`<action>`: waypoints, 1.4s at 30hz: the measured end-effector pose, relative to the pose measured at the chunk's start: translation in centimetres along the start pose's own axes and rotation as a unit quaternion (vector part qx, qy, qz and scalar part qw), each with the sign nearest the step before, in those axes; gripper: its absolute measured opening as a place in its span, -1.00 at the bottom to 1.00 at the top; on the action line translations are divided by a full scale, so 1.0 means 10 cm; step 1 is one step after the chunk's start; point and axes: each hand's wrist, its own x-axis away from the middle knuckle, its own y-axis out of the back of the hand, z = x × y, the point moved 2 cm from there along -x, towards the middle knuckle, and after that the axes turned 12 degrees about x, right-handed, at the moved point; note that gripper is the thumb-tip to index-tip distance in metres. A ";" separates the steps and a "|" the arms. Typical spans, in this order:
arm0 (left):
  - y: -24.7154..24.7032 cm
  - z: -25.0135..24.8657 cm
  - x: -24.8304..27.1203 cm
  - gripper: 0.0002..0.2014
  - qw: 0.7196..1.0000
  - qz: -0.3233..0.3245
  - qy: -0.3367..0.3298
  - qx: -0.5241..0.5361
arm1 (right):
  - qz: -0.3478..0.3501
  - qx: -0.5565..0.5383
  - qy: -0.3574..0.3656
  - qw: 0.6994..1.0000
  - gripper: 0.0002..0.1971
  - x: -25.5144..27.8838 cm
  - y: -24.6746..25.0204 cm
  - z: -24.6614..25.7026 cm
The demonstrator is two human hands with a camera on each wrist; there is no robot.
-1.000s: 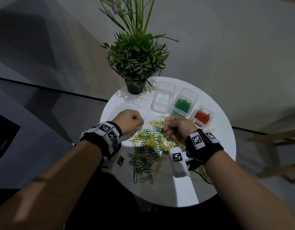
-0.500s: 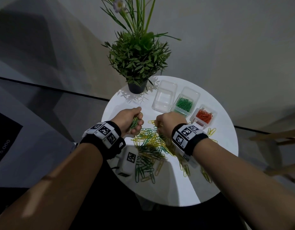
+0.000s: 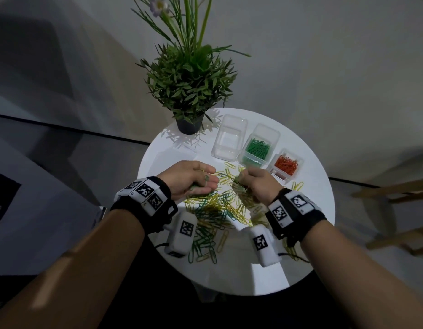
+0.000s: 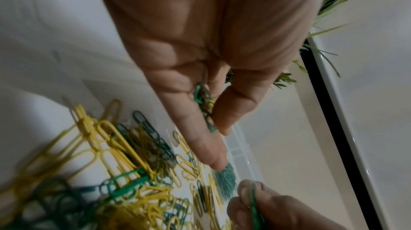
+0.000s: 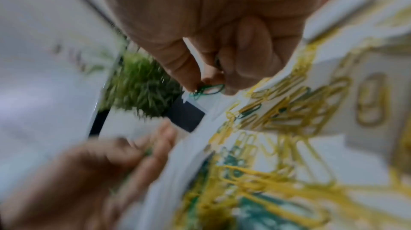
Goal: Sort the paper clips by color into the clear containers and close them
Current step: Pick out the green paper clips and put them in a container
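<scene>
A mixed pile of yellow and green paper clips [image 3: 217, 210] lies mid-table. My left hand [image 3: 207, 180] hovers over its far left edge, palm turned inward, thumb and curled fingers holding a small bunch of green clips [image 4: 203, 105]. Close to its right, my right hand [image 3: 241, 181] pinches a few green clips [image 5: 209, 89] between thumb and forefinger just above the pile. Three clear containers stand open behind: an empty one [image 3: 230, 137], one with green clips [image 3: 258, 148], and a smaller one with orange clips [image 3: 286, 165].
A potted plant [image 3: 189, 91] stands at the back left of the round white table [image 3: 308, 229]. A few yellow clips [image 3: 297, 185] lie by the orange container. A wooden chair [image 3: 395, 210] is off to the right.
My left hand has turned from a closed fist to show the green clips it holds. My right hand lifted green clips off the pile and now sits close beside the left hand.
</scene>
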 end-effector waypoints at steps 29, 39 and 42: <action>-0.44 -0.02 -0.07 -0.64 0.992 0.028 0.029 0.117 | -0.032 -0.130 -0.150 0.980 -0.73 -0.48 0.88 0.54; -0.55 -0.05 -0.06 -0.03 0.987 0.088 0.080 0.108 | 0.016 0.123 0.151 0.981 -0.82 0.19 0.41 0.60; -0.60 -0.07 -0.06 -0.01 0.987 0.088 0.079 0.105 | -0.018 0.187 0.204 0.961 -0.86 0.16 0.38 0.56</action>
